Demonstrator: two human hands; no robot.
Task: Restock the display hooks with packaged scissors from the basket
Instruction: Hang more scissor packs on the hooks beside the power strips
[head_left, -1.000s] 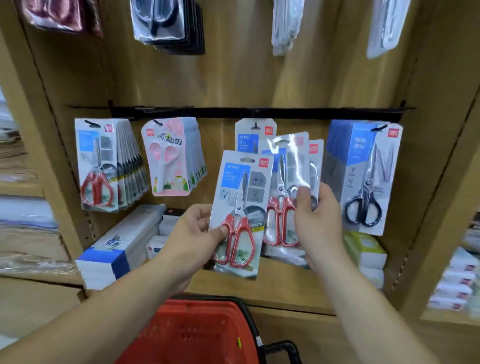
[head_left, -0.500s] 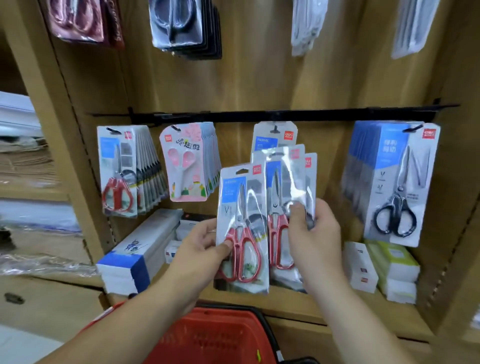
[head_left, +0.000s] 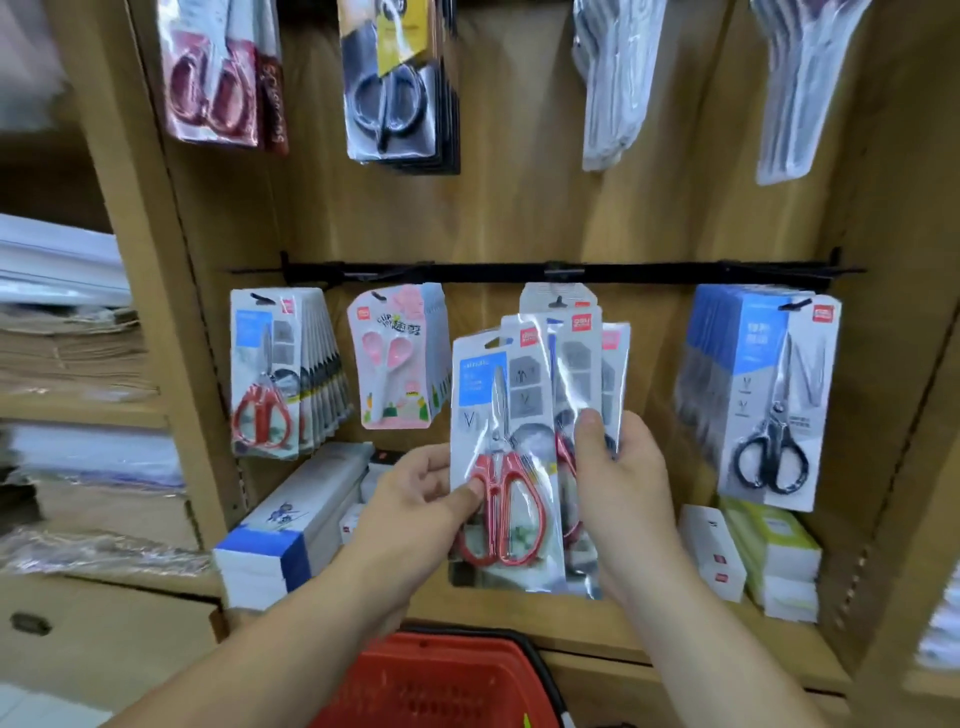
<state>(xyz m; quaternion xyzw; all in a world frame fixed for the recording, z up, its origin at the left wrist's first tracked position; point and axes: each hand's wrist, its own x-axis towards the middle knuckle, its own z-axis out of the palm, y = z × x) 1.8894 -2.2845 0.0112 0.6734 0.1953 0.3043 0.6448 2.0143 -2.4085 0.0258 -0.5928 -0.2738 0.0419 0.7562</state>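
My left hand (head_left: 415, 499) pinches a pack of red-handled scissors (head_left: 506, 457) by its lower left edge, thumb on the front. My right hand (head_left: 621, 483) grips two or three more of the same packs (head_left: 587, 384), fanned behind the first. Both bundles are held up in front of a hook (head_left: 558, 301) on the black rail (head_left: 649, 271), where one matching pack hangs. The red basket (head_left: 441, 680) sits below my arms at the bottom edge.
The rail also holds a full row of red scissors packs (head_left: 283, 371) at left, pink child scissors (head_left: 395, 358), and black-handled scissors (head_left: 769, 400) at right. Boxes (head_left: 291, 530) lie on the shelf below. More packs hang above.
Both hands have brought the packs closer together and a little higher toward the middle hook. The view has tilted up, showing more of the upper hooks.
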